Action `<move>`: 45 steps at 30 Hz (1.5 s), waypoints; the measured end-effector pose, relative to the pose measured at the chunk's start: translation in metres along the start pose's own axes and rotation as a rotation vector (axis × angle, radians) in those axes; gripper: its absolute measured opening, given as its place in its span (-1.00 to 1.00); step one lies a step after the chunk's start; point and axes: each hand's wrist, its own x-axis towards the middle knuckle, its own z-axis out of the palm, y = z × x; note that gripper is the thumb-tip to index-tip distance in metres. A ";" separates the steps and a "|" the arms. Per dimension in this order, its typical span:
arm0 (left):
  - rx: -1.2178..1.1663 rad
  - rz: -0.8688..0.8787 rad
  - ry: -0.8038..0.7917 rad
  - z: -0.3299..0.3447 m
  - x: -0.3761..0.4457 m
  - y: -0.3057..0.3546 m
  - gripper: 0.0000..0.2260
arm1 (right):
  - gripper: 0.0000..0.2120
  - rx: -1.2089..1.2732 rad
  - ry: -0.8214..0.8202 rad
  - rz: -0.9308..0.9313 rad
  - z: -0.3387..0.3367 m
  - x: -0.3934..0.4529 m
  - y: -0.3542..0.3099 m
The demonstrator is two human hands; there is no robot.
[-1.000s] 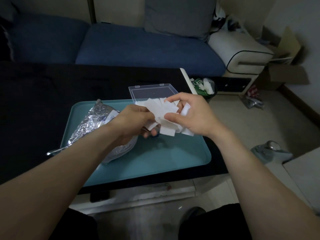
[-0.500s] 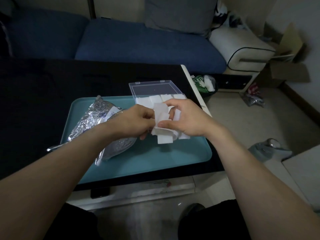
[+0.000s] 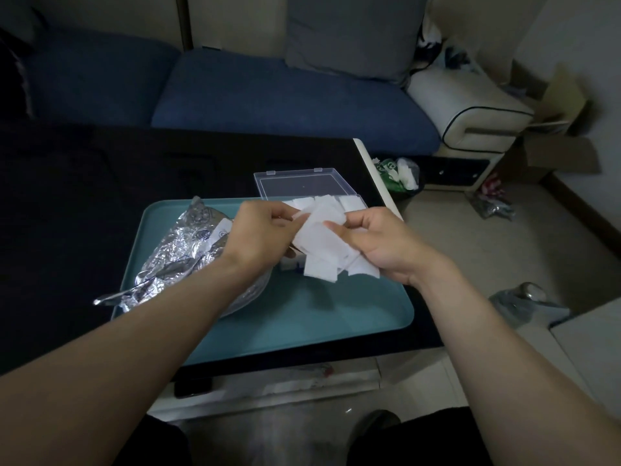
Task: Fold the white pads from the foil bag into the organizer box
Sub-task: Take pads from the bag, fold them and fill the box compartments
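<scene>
White pads (image 3: pixel 322 243): loose bunch held above the teal tray (image 3: pixel 302 317), near its far right corner. Left hand (image 3: pixel 265 233) pinches one edge; right hand (image 3: pixel 376 240) grips the bunch. Organizer box (image 3: pixel 304 183): open, at the tray's far edge, pads already inside. Foil bag (image 3: pixel 178 250): tray's left side. Advice: separate one pad, crease squarely, keep the rest clamped.

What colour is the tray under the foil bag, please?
Teal, a blue-green; the tray shows clearly in the head view.
</scene>
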 end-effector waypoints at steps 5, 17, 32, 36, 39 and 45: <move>-0.126 -0.078 0.012 0.009 -0.005 0.003 -0.83 | -0.76 -0.077 0.166 0.053 0.003 0.005 0.001; -0.221 -0.302 -0.188 0.008 0.000 0.011 -0.52 | -0.94 0.139 0.167 0.118 0.000 0.000 -0.002; -0.443 -0.522 -0.266 0.009 0.001 0.001 -0.81 | -0.75 -0.388 0.372 -0.081 -0.012 0.003 0.007; -0.207 -0.324 -0.263 0.008 -0.001 -0.005 -0.84 | -0.74 -0.396 0.473 -0.114 -0.020 0.004 0.008; 0.010 -0.126 -0.198 0.013 0.001 -0.008 -0.83 | -0.75 -0.405 0.332 0.049 -0.020 0.002 0.006; 0.276 -0.035 -0.393 0.019 -0.001 -0.013 -0.66 | -0.76 -0.412 0.205 0.184 -0.006 0.000 0.008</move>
